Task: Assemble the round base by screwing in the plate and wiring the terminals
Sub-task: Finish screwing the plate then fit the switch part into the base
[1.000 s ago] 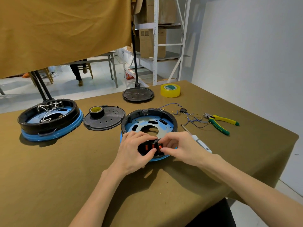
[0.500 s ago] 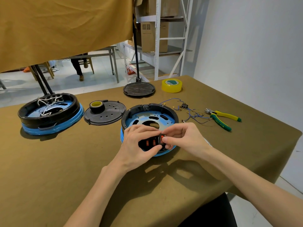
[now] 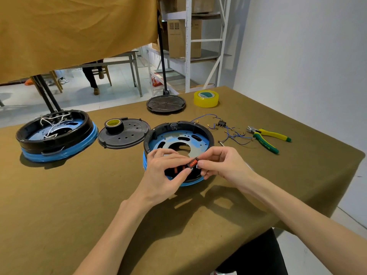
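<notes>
The round base (image 3: 178,132), black-rimmed over a blue skirt, sits at the table's middle with a blue perforated plate (image 3: 172,141) inside. My right hand (image 3: 222,165) pinches a small red rocker switch (image 3: 193,163) lifted slightly above the base's near rim. My left hand (image 3: 164,175) grips that near rim, thumb beside the switch; two more red switches (image 3: 178,169) show in the black panel between my fingers. Loose blue wires with terminals (image 3: 230,132) lie to the right of the base.
A second wired base (image 3: 55,135) stands at the left. A black cover plate (image 3: 127,135) carries a roll of black tape (image 3: 113,125). Another black disc (image 3: 166,104), yellow tape (image 3: 206,98), green-yellow pliers (image 3: 268,138) and a screwdriver tip (image 3: 221,143) lie around.
My right hand has lifted the rightmost red switch up out of the panel at the near rim. The camera has moved closer and tilted, and the screwdriver handle is now hidden behind my right hand.
</notes>
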### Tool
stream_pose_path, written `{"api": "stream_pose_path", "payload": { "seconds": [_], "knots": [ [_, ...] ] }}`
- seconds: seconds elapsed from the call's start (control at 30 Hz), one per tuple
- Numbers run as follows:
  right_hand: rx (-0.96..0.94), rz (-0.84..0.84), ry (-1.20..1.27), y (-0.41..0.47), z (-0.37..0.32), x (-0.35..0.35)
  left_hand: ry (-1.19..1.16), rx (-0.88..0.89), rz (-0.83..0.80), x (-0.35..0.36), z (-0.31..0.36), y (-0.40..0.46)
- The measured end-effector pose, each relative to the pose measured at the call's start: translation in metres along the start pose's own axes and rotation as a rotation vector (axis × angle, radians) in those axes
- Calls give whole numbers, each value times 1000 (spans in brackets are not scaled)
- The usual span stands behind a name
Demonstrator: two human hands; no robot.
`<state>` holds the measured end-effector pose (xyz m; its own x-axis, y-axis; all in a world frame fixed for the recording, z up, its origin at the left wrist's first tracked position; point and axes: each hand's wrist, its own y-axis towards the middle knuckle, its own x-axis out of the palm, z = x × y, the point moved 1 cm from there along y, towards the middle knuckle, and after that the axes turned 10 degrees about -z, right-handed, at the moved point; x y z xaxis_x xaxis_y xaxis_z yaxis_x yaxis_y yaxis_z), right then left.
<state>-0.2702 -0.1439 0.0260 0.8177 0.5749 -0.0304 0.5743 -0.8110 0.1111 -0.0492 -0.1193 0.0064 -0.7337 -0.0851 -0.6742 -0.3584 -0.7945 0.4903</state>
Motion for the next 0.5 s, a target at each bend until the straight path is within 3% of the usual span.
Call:
{"api": "stream_pose_path", "payload": {
  "seconds": [0.3, 0.5],
  "knots": [
    [-33, -29, -130, 4, 3, 1, 24, -13, -20, 1, -3, -1],
    [-144, -17, -623, 0, 5, 2, 76, -28, -58, 5, -6, -1]
  ]
}}
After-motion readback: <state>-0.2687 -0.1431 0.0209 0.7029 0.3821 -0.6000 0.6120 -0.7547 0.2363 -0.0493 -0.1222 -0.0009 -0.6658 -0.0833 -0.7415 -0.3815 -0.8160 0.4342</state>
